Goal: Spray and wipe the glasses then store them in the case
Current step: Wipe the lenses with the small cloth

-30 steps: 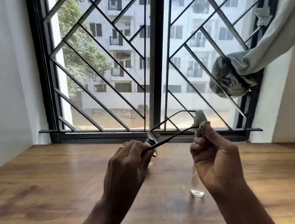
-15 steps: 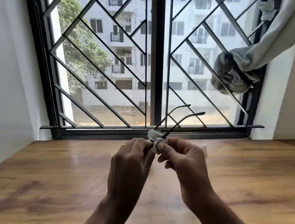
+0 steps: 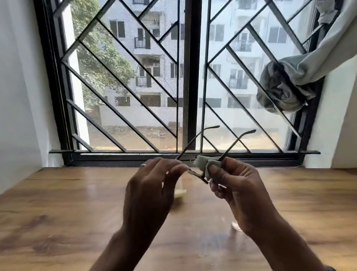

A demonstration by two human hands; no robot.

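Thin dark-framed glasses (image 3: 196,174) are held above the wooden table, both temple arms pointing up and away toward the window. My left hand (image 3: 151,194) pinches the frame's left end. My right hand (image 3: 236,186) holds a small pale cleaning cloth (image 3: 206,164) wrapped over the frame's right side near the hinge. A clear spray bottle (image 3: 237,226) stands on the table, mostly hidden behind my right wrist. No case can be made out.
The wooden table (image 3: 50,228) runs to a black-barred window (image 3: 187,67) at the back. A pale blurred object (image 3: 181,194) sits on the table behind my left hand. A knotted grey curtain (image 3: 283,87) hangs at the right. White walls close both sides.
My right hand slid the cloth from the temple tip down to the frame, then shifted slightly right. The glasses' arms now point more upward. The view tilted.
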